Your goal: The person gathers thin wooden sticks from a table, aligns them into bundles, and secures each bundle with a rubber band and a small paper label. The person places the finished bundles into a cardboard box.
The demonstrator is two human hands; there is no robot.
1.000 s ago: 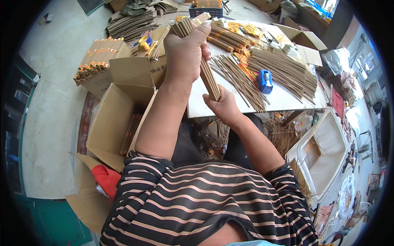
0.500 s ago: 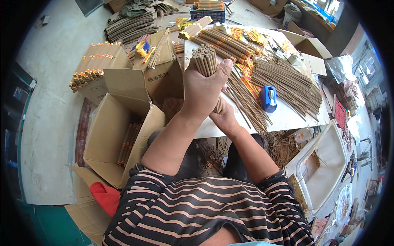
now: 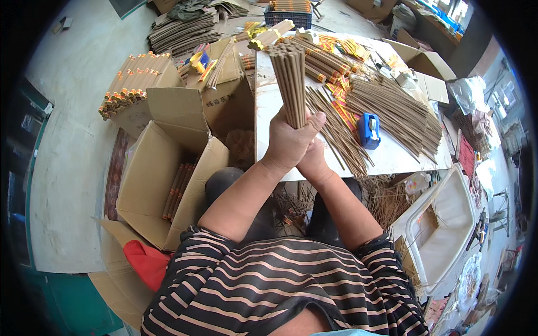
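Note:
A thick bundle of brown incense sticks [image 3: 290,84] stands nearly upright over the table's near left part. My left hand [image 3: 288,140] is closed around its lower part, thumb pointing right. Behind and below it, my right hand [image 3: 312,159] is closed at the bundle's bottom end, its fingers mostly hidden by the left hand. Loose incense sticks [image 3: 392,115] lie spread on the white table [image 3: 274,162] to the right. Beside them sits a blue tape dispenser [image 3: 369,131]. Wrapped incense bundles [image 3: 330,61] with red and yellow bands lie behind my hands.
An open cardboard box [image 3: 140,185] at my left holds a few wrapped bundles. Farther left, banded bundles [image 3: 134,78] are piled on another carton. A white plastic tub [image 3: 443,224] lies at the right below the table. A blue crate [image 3: 288,19] stands at the back.
My left hand has slid from near the bundle's top down to its lower part, so more of the sticks' length shows. Both hands are now close together.

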